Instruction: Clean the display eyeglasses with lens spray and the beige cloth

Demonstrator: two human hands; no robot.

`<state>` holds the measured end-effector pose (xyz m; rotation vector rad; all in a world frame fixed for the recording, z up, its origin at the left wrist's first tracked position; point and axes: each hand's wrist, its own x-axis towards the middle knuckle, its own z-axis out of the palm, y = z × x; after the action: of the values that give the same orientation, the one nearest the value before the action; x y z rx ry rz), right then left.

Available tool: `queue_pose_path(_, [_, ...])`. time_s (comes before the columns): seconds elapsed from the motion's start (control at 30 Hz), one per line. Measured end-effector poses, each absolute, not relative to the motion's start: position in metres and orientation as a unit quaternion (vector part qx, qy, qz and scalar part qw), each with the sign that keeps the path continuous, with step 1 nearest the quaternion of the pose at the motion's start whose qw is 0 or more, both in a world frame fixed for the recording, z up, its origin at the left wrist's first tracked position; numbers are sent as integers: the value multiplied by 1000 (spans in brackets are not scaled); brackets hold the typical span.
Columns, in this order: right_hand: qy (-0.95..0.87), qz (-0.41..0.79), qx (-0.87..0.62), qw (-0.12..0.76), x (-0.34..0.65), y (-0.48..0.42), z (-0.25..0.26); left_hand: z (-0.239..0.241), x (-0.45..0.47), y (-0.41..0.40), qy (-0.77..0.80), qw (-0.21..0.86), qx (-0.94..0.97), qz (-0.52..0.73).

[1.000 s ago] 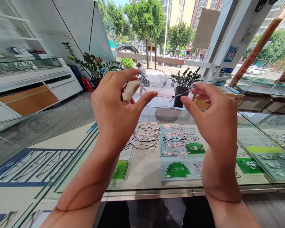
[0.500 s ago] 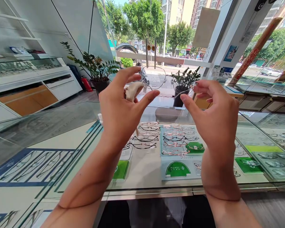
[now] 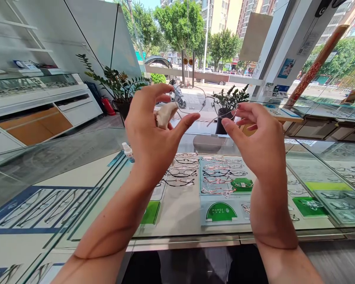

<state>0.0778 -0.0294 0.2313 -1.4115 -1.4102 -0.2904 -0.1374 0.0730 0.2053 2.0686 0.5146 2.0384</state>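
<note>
A pair of thin wire-rimmed eyeglasses (image 3: 192, 98) with clear, roundish lenses hangs in front of me at window height, above the counter. My left hand (image 3: 152, 130) grips its left edge with the fingertips, thumb stretched out below the rim. A crumpled pale cloth (image 3: 166, 114) is tucked in the same hand's palm. On the other side, the fingertips of my right hand (image 3: 258, 138) are at the right rim, the thumb pointing inward beneath. The thin frame blurs into the bright background, so the exact contact points are hard to see.
Beneath my hands is a glass display counter (image 3: 180, 221) with rows of spectacle frames (image 3: 215, 173) inside. A small white bottle (image 3: 127, 152) stands left of my wrist. A dark stool seat (image 3: 207, 144) shows past the counter. Potted plants (image 3: 225, 98) stand near the glass door.
My right hand has shifted left, closer to my left hand, and the right side of the eyeglasses has turned with it. More of the small bottle shows beside my left wrist.
</note>
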Motion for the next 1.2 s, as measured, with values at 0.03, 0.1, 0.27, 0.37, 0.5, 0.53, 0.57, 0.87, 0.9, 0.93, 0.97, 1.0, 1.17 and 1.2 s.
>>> queue_pose_path(0.03, [-592, -126, -586, 538, 78, -30, 231, 205, -137, 73, 171, 99, 697, 689])
queue_pose_path(0.1, [-591, -135, -568, 556, 77, -31, 232, 206, -135, 74, 164, 101, 696, 692])
queue_pose_path(0.27, [-580, -156, -523, 605, 74, -34, 235, 206, -130, 85, 152, 90, 684, 708])
queue_pose_path(0.37, [-570, -166, -516, 617, 72, -35, 236, 203, -126, 95, 125, 81, 678, 720])
queue_pose_path(0.5, [-550, -189, -513, 631, 70, -35, 236, 198, -120, 106, 118, 49, 665, 736])
queue_pose_path(0.53, [-549, -193, -507, 636, 70, -35, 235, 197, -119, 108, 123, 41, 664, 736])
queue_pose_path(0.57, [-551, -195, -500, 639, 71, -35, 235, 195, -119, 110, 127, 38, 664, 736])
queue_pose_path(0.87, [-560, -218, -516, 610, 72, -32, 232, 183, -115, 125, 114, 113, 658, 735])
queue_pose_path(0.9, [-560, -214, -513, 614, 73, -32, 232, 183, -114, 126, 116, 110, 658, 736])
queue_pose_path(0.93, [-560, -206, -510, 619, 73, -31, 232, 183, -114, 126, 115, 105, 658, 737])
queue_pose_path(0.97, [-560, -196, -508, 624, 73, -31, 233, 183, -113, 126, 112, 96, 658, 738])
queue_pose_path(1.0, [-560, -184, -502, 632, 74, -30, 233, 184, -112, 126, 109, 85, 657, 741])
queue_pose_path(1.17, [-571, -91, -427, 695, 77, -22, 235, 188, -110, 119, 123, 35, 658, 742])
queue_pose_path(1.2, [-571, -72, -417, 703, 78, -21, 235, 188, -110, 118, 125, 36, 657, 742])
